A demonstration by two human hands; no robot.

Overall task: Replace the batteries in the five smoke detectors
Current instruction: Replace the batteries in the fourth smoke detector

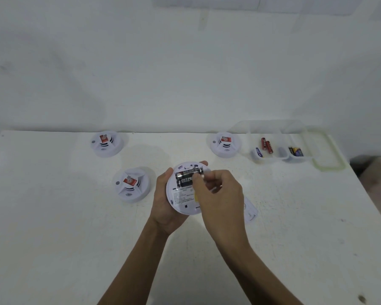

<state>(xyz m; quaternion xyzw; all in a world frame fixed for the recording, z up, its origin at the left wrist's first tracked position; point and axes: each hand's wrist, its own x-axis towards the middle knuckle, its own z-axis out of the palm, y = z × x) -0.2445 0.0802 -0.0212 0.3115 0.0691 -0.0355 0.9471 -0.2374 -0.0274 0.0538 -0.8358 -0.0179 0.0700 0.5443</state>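
My left hand [163, 203] cradles a white smoke detector [183, 199] turned back side up, its battery bay showing two black batteries [186, 178]. My right hand [220, 192] hovers over the bay, fingertips pinching the right end of the batteries. Three other white detectors stand face up on the table: one at the back left [106, 143], one at mid left [131, 184], one at the back right [225, 143]. A clear compartment tray [279, 158] at the back right holds red batteries [267, 145], a blue-and-white one [258, 152] and dark ones [296, 151].
A white cover plate [250, 213] lies on the table just right of my right hand. The tray's clear lid [330, 155] with a green rim stands open behind the tray. The white table [53, 238] ends at a white wall behind and drops off at the right edge.
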